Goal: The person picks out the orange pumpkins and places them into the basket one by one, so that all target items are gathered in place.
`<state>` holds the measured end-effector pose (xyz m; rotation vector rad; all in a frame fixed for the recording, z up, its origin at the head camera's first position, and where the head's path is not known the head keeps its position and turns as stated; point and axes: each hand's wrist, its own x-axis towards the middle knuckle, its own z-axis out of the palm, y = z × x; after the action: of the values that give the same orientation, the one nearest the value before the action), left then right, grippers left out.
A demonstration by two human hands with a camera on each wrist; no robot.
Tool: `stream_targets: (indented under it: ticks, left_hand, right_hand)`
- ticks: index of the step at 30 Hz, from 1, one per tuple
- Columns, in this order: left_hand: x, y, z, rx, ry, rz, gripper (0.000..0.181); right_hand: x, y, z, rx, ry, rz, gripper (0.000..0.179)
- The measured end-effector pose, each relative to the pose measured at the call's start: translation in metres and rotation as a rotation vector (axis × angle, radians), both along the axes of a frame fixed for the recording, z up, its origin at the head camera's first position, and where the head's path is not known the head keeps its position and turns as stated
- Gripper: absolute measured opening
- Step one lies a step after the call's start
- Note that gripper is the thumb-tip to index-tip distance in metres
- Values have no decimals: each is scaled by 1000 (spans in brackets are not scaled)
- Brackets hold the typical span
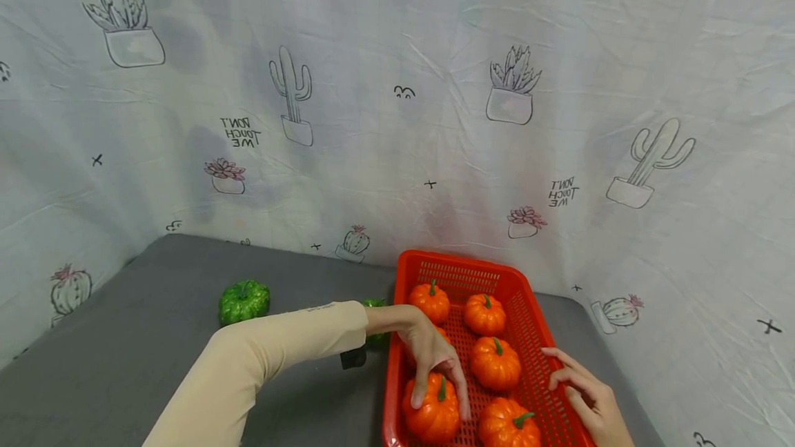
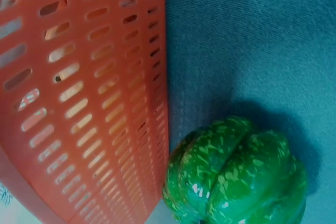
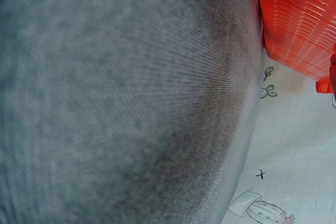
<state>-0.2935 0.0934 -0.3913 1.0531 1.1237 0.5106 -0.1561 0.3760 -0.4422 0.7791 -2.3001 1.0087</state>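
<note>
My left hand (image 1: 428, 347) reaches into a red plastic basket (image 1: 539, 319) from the left. Its thumb and fingers curl round an orange toy pumpkin (image 1: 425, 421) with a green stem at the near left of the basket. Several other orange pumpkins (image 1: 495, 364) lie in the same basket; one under the left hand is partly hidden. At the right side, my right hand (image 1: 590, 395) holds the basket's rim with bent fingers. A speckled green pumpkin (image 2: 236, 177) stands beside the basket's outer wall (image 2: 100, 103) in the left wrist view.
Farther left on the grey tabletop (image 1: 168, 309) sits another green pumpkin (image 1: 244, 302). Behind the table hangs a pale curtain (image 1: 373, 157) printed with cacti. The left forearm hides part of the green pumpkin beside the basket.
</note>
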Motion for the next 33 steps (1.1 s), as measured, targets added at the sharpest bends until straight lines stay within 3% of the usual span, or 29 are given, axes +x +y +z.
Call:
stream_targets:
  ticks: [13,22,29,33]
  left_hand:
    - [2,5,-3,10,22,-63,67]
    - [3,9,-12,-17,23,-109,68]
    - [5,12,-8,-27,76,-136,68]
    - [5,13,-5,-26,128,-144,67]
  right_hand:
    - [0,1,-2,-9,-8,8,37]
    - [-1,1,-6,-34,7,15,38]
    - [-2,1,-6,-39,16,25,37]
    - [1,0,0,5,-20,-15,35]
